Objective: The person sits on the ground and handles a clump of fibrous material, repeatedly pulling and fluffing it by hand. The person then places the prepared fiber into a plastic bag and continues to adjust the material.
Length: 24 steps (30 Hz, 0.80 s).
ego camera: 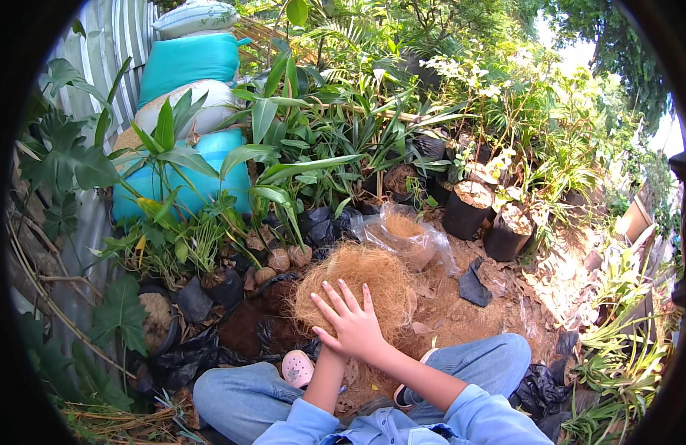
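Note:
My right hand (354, 328) lies palm down on a loose mound of tan coconut fibre (354, 272), with its fingers spread. Beneath it my left hand (334, 349) is crossed under the right palm; only its wrist shows, and the fingers are hidden. Left of the mound, dark brown crumbly soil or coco peat (248, 328) rests on a black plastic sheet (192, 353). Just behind the fibre sits a clear plastic bag (432, 245) holding more tan fibre. Several small round brown balls (279, 260) lie to the mound's upper left.
Black grow bags (468, 208) with plants stand at the back right. A scrap of black plastic (475, 283) lies on the bare ground. Stacked teal and white sacks (190, 67) lean by a corrugated metal fence (92, 50). A plant pot (156, 322) stands at left.

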Each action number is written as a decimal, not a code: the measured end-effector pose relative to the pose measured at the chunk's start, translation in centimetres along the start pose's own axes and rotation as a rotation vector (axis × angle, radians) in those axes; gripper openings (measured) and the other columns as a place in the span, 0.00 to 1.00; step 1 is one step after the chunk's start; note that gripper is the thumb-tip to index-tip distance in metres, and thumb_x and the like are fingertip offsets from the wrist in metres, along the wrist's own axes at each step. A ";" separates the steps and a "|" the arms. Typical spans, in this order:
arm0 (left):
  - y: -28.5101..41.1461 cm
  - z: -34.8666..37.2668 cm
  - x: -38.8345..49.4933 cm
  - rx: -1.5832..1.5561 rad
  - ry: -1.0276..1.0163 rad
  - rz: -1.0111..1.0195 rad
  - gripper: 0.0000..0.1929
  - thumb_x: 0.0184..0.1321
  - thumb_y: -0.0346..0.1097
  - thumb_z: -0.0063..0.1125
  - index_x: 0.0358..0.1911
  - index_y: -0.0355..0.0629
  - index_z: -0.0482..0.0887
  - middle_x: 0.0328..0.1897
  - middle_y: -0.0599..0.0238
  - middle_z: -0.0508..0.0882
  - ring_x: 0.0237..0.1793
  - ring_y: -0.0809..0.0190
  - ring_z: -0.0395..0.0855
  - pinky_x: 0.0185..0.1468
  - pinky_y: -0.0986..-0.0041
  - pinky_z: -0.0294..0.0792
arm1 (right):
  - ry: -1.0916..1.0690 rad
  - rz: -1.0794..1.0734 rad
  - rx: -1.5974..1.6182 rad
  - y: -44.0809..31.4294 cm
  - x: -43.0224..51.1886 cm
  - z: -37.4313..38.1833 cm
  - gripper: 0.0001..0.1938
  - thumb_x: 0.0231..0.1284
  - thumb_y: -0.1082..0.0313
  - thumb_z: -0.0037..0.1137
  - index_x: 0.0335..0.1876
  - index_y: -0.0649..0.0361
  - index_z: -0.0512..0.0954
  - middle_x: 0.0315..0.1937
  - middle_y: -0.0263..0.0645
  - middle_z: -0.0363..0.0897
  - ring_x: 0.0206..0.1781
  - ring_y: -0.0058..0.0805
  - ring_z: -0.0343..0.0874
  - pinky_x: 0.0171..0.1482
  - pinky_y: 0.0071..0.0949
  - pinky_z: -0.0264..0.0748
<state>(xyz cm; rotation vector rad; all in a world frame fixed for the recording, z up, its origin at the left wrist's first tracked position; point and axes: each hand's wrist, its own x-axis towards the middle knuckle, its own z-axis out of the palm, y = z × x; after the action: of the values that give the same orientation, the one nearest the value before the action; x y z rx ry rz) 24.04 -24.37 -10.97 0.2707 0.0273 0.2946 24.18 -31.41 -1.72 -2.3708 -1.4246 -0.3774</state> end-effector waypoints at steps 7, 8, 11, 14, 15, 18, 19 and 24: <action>-0.1 0.3 0.0 0.046 0.021 0.011 0.32 0.70 0.58 0.37 0.71 0.48 0.58 0.74 0.57 0.61 0.72 0.53 0.60 0.73 0.59 0.56 | -0.042 -0.053 0.061 0.3 0.3 -1.0 0.34 0.63 0.41 0.44 0.73 0.45 0.59 0.72 0.43 0.58 0.74 0.46 0.54 0.71 0.65 0.38; 0.0 0.4 0.0 0.059 0.025 0.014 0.32 0.70 0.58 0.37 0.71 0.48 0.58 0.74 0.57 0.61 0.72 0.52 0.60 0.73 0.59 0.56 | -0.129 -0.042 0.041 0.5 0.5 -1.6 0.34 0.63 0.41 0.45 0.73 0.45 0.59 0.72 0.43 0.57 0.74 0.46 0.54 0.71 0.65 0.39; 0.0 0.5 -0.1 0.128 0.044 0.024 0.32 0.70 0.58 0.37 0.71 0.48 0.57 0.74 0.57 0.61 0.72 0.52 0.60 0.73 0.59 0.56 | 0.003 -0.021 0.292 1.3 0.4 -3.8 0.32 0.64 0.44 0.47 0.71 0.50 0.62 0.71 0.45 0.59 0.74 0.45 0.56 0.71 0.62 0.43; -0.1 0.9 -0.1 0.174 0.033 0.068 0.32 0.70 0.58 0.37 0.71 0.47 0.57 0.74 0.57 0.61 0.72 0.52 0.61 0.73 0.59 0.56 | 0.152 0.145 0.355 3.0 0.5 -5.3 0.29 0.62 0.52 0.53 0.66 0.57 0.66 0.67 0.46 0.63 0.71 0.42 0.61 0.70 0.54 0.53; -0.1 1.1 -0.2 0.079 -0.022 0.090 0.32 0.70 0.58 0.37 0.71 0.49 0.56 0.75 0.58 0.60 0.72 0.53 0.59 0.73 0.58 0.54 | 0.187 0.195 0.362 3.4 0.6 -5.4 0.29 0.61 0.53 0.54 0.66 0.57 0.66 0.67 0.46 0.63 0.70 0.43 0.61 0.70 0.53 0.54; -0.1 1.7 -0.3 -0.180 -0.194 0.130 0.32 0.70 0.58 0.36 0.72 0.50 0.54 0.76 0.59 0.57 0.74 0.53 0.55 0.75 0.56 0.50 | 0.168 0.210 0.098 3.3 0.4 -4.0 0.30 0.62 0.49 0.51 0.67 0.58 0.65 0.70 0.46 0.59 0.73 0.44 0.57 0.70 0.56 0.51; 0.0 1.8 -0.3 -0.235 -0.223 0.121 0.32 0.70 0.58 0.35 0.72 0.49 0.54 0.76 0.58 0.58 0.74 0.53 0.55 0.75 0.55 0.48 | 0.101 0.230 0.040 3.0 0.2 -3.3 0.31 0.63 0.48 0.50 0.68 0.58 0.64 0.71 0.46 0.57 0.74 0.44 0.55 0.70 0.56 0.50; 0.0 0.5 -0.5 -0.040 -0.080 0.112 0.32 0.71 0.58 0.30 0.72 0.48 0.55 0.76 0.56 0.58 0.74 0.51 0.55 0.76 0.55 0.45 | -0.057 0.179 -0.124 2.8 -1.2 -1.8 0.35 0.65 0.41 0.43 0.71 0.58 0.60 0.74 0.46 0.52 0.77 0.43 0.48 0.71 0.61 0.43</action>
<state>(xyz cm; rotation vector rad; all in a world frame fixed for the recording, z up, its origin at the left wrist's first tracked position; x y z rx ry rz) 23.55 -24.63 -10.48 0.2442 -0.0729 0.3951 26.05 -34.36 -0.99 -2.6042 -1.2322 -0.3625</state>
